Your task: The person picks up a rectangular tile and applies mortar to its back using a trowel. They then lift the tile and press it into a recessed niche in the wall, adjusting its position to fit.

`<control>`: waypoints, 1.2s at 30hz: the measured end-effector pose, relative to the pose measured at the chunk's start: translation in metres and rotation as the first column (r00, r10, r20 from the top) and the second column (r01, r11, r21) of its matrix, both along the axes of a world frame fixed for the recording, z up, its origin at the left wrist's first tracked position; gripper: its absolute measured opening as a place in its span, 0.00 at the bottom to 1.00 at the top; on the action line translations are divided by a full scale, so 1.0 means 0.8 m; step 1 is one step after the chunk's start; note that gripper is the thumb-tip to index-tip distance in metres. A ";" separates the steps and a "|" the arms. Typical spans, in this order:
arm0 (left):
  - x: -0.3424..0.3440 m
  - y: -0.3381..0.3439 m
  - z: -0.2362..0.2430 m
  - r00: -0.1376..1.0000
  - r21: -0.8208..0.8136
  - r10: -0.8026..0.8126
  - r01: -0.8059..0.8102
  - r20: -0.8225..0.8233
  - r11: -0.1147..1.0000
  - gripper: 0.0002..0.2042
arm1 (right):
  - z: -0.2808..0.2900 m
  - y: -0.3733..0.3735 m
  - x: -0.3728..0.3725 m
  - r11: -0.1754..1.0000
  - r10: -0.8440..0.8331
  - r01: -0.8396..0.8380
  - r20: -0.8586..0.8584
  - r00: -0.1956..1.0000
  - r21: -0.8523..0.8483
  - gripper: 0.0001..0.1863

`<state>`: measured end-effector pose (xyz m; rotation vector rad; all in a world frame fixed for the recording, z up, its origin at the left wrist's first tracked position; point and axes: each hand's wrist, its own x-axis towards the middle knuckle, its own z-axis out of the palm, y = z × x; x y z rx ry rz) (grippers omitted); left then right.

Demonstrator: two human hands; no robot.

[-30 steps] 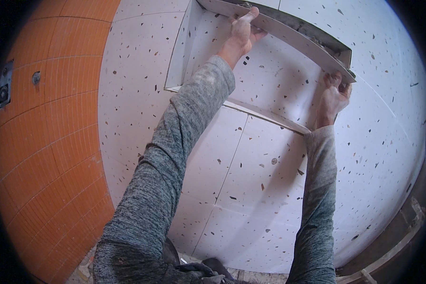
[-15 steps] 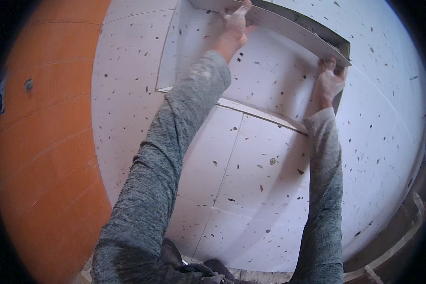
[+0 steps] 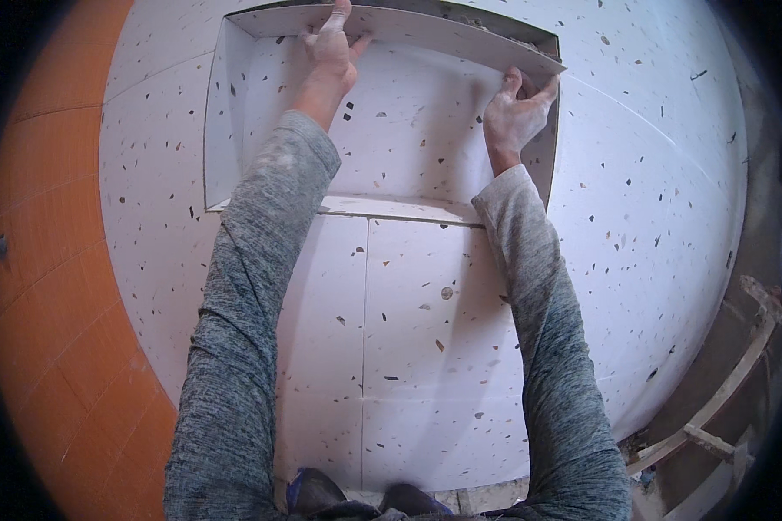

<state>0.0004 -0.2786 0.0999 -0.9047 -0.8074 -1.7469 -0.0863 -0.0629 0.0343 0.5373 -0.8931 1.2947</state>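
In front of me is a rectangular niche (image 3: 226, 122) in a wall of white, dark-speckled tiles. A long, narrow tile strip (image 3: 421, 30) lies across the niche's top, its right end tilted lower and its front edge standing out a little. My left hand (image 3: 328, 56) grips the strip left of its middle, thumb up over the front edge and fingers beneath. Near the strip's right end, my right hand (image 3: 519, 117) pinches it from below; some of those fingers are hidden. Above the strip runs a dark gap with rough, greyish lumps.
An orange wall (image 3: 52, 260) meets the speckled tiles on the left. The niche's bottom ledge (image 3: 400, 208) juts below my forearms. A wooden frame (image 3: 721, 391) stands at the lower right, and my dark shoes (image 3: 317, 491) show at the bottom.
The view has shifted, so the niche and both hands sit further left in the picture. Both hands keep their hold on the strip; it has hardly moved within the niche.
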 end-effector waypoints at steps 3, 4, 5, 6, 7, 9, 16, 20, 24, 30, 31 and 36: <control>-0.004 0.008 0.000 0.999 -0.024 0.019 -0.020 -0.038 1.000 0.26 | 0.005 0.009 0.021 0.998 0.008 -0.012 0.067 0.998 0.061 0.43; 0.000 0.007 0.000 0.998 -0.063 0.024 -0.028 -0.059 0.998 0.26 | 0.007 0.008 0.031 0.996 0.028 -0.034 0.081 0.996 0.079 0.43; -0.006 0.002 0.003 0.998 -0.057 0.018 -0.022 -0.067 0.998 0.26 | 0.007 0.008 0.035 0.994 0.048 -0.057 0.095 0.994 0.097 0.43; -0.013 -0.003 0.009 0.997 -0.050 0.013 -0.017 -0.075 0.999 0.26 | 0.010 0.008 0.030 0.996 0.014 -0.022 0.091 0.996 0.092 0.43; -0.014 0.002 0.011 0.996 -0.046 0.002 -0.006 -0.084 0.999 0.26 | 0.016 0.009 0.023 0.996 -0.027 0.019 0.087 0.996 0.084 0.43; -0.018 0.011 0.011 0.997 -0.040 0.028 -0.031 -0.077 0.999 0.27 | 0.023 0.016 0.009 0.994 -0.065 0.057 0.090 0.994 0.088 0.44; -0.054 -0.033 0.027 0.992 -0.027 0.121 -0.120 0.035 0.992 0.52 | 0.027 0.010 0.018 0.979 -0.059 0.036 0.115 0.992 0.200 0.46; -0.024 -0.006 0.018 0.991 -0.095 0.107 -0.100 0.082 0.990 0.31 | 0.037 0.021 0.019 0.977 -0.059 0.032 0.121 0.991 0.209 0.45; -0.036 0.000 0.015 0.945 0.041 0.311 -0.316 0.098 0.948 0.35 | 0.043 0.017 0.025 0.970 -0.016 -0.024 0.163 0.987 0.243 0.44; -0.053 -0.015 0.041 0.959 -0.004 0.258 -0.260 0.116 0.966 0.58 | 0.075 0.027 0.010 0.950 0.079 -0.146 0.239 0.968 0.275 0.40; -0.053 -0.020 0.045 0.972 -0.012 0.198 -0.198 0.123 0.980 0.58 | 0.076 0.029 0.011 0.949 0.084 -0.147 0.226 0.970 0.279 0.39; -0.062 -0.010 0.051 0.957 0.059 0.230 -0.243 0.177 0.968 0.58 | 0.080 0.028 0.024 0.967 0.028 -0.080 0.212 0.977 0.242 0.35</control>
